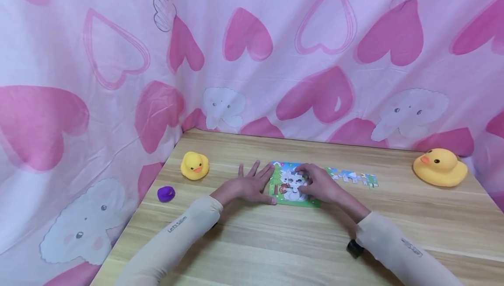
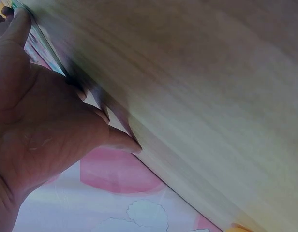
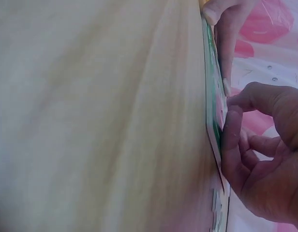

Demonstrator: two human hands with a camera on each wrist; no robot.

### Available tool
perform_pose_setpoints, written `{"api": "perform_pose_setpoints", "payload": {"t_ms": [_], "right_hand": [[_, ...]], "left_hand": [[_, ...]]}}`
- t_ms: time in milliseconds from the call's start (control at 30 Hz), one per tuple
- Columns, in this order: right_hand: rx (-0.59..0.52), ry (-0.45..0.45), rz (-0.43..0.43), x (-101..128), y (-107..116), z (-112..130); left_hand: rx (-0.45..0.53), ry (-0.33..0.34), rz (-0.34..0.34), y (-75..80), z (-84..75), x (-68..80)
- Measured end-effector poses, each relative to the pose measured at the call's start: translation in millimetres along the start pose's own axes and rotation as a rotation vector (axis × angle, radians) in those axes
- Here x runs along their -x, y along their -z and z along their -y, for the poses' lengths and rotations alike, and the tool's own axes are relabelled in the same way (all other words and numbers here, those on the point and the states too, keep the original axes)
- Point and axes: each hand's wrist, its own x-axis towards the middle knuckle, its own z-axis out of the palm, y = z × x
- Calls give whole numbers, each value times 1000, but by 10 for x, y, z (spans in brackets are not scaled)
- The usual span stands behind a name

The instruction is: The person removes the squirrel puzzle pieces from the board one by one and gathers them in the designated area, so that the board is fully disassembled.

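Note:
A jigsaw puzzle with a white cartoon animal and green trees lies flat on the wooden table. My left hand rests at its left side with fingers spread. The thumb touches the lower left edge, and fingertips reach the upper left edge. Over the right part of the picture, my right hand bends its thumb and fingers around a puzzle piece, which they mostly hide. The right wrist view shows those curled fingers at the puzzle's surface. Several loose puzzle pieces lie to the right of it.
A yellow rubber duck and a small purple duck stand on the left of the table. On the far right is a larger yellow duck. A pink curtain with hearts hangs behind the table.

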Motion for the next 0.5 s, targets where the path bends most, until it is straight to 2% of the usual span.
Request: {"api": "perform_pose_setpoints", "payload": {"t_ms": [133,300,500], "right_hand": [[-32,40,-14,99,63,-18],[-63,77,-56,274,268,-122],[-24,50,-111,477,519,-294]], "left_hand": [[-1,5,-2,4,1,6],[10,-14,-2,7,-1,-23],[-3,6,8,-8,19,-25]]}}
